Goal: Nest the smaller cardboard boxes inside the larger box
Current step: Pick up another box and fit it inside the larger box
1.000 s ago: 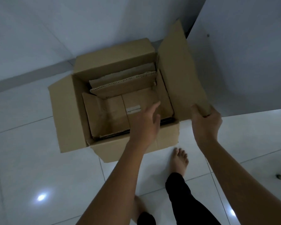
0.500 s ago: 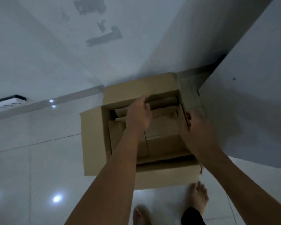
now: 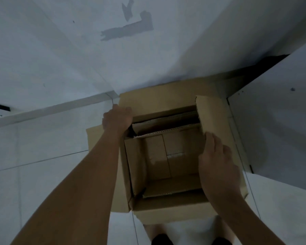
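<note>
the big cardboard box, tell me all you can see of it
The larger box is plain brown corrugated cardboard, standing open on the pale tiled floor by a wall. Its four flaps are spread outward. A smaller open box and flat cardboard pieces sit inside. The left hand grips its far left corner; the right hand rests on the right flap.

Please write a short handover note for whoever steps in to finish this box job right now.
Left hand: gripping the far left corner of the big box.
Right hand: resting flat on the right flap, pressing it inward.
Big box stands open on the floor by the wall.
Done: a smaller box and flat cardboard sheets sit inside.
Left: settle the contents, fold the flaps.
</note>
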The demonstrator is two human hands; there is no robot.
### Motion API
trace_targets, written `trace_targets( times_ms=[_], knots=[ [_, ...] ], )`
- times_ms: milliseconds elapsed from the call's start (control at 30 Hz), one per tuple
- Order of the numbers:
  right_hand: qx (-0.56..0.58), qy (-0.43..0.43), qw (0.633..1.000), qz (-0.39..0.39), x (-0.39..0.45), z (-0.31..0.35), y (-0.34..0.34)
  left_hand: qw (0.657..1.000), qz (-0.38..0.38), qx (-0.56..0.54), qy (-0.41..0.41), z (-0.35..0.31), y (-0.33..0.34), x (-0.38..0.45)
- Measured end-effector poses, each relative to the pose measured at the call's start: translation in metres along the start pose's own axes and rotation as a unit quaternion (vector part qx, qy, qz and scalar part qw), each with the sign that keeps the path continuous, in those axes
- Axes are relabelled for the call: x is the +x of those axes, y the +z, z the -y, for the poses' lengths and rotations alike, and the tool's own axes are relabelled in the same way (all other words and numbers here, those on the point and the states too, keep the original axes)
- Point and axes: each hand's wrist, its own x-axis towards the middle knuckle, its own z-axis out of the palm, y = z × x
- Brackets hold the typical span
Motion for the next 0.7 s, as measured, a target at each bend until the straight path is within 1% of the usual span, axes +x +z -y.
trace_targets(
  times_ms=[67, 100, 167, 233, 333, 433, 567, 700],
  knots=[
    [0.000, 0.001, 1.000, -0.012, 0.003, 0.001, 0.002, 0.999, 0.020, -0.031, -0.019, 0.001, 0.003, 0.006],
    [-0.001, 0.003, 1.000, -0.017, 0.004, 0.001, 0.001, 0.997, 0.020, -0.069, -0.023, 0.001, 0.005, 0.011],
    [-0.007, 0.002, 0.999, -0.036, 0.004, 0.000, 0.000, 0.985, 0.002, -0.167, -0.040, 0.003, 0.005, 0.016],
    [0.001, 0.016, 0.999, -0.052, 0.004, -0.005, -0.004, 0.972, -0.025, -0.230, -0.030, 0.008, 0.002, 0.014],
    [0.035, 0.031, 0.997, -0.059, 0.004, -0.020, -0.011, 0.968, -0.072, -0.239, 0.040, 0.014, 0.001, 0.006],
    [0.055, 0.034, 0.997, -0.047, 0.004, -0.036, -0.013, 0.958, -0.080, -0.266, 0.069, 0.014, 0.000, -0.007],
    [0.078, 0.076, 0.992, -0.057, 0.012, -0.061, -0.024, 0.930, -0.071, -0.353, 0.071, 0.012, -0.003, -0.031],
    [0.101, 0.089, 0.990, -0.047, 0.016, -0.082, -0.033, 0.908, -0.075, -0.404, 0.083, -0.002, -0.010, -0.041]
  ],
)
